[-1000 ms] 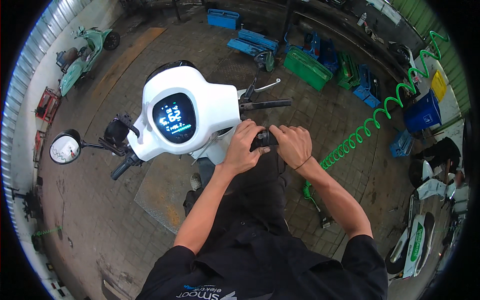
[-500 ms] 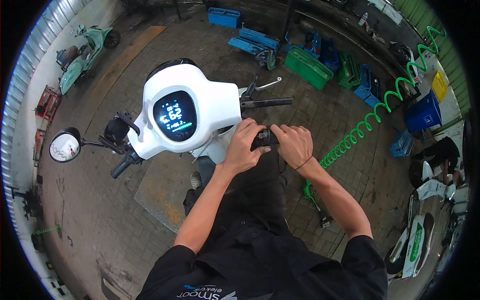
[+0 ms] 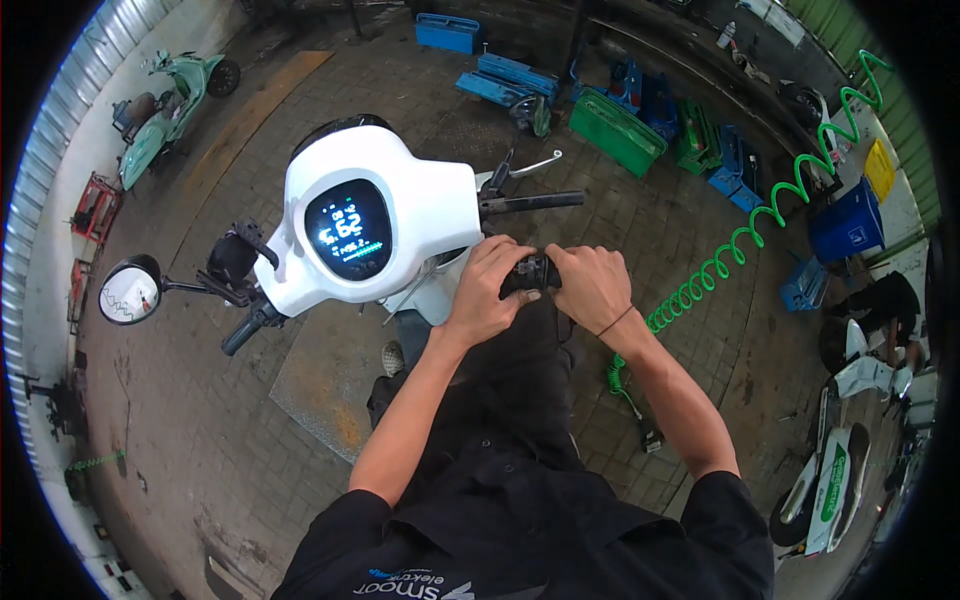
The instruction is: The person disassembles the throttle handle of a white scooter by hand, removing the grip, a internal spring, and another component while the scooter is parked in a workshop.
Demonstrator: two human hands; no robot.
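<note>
Currently left hand (image 3: 490, 290) and right hand (image 3: 594, 285) are both clamped on a black cylindrical part (image 3: 524, 275), just off the lower right of the white handlebar cover (image 3: 428, 205). Progress as I read it: part's off, not fitted to the bare bar (image 3: 545, 203) at the cover's right; the cover's left has its black grip (image 3: 248, 332) on, display (image 3: 348, 232) in it lit.

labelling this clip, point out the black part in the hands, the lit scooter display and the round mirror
Black part (image 3: 526, 277): head view, on its exposed middle.
Lit scooter display (image 3: 347, 231): head view, middle of its face.
Round mirror (image 3: 129, 297): head view, middle of its glass.
</note>
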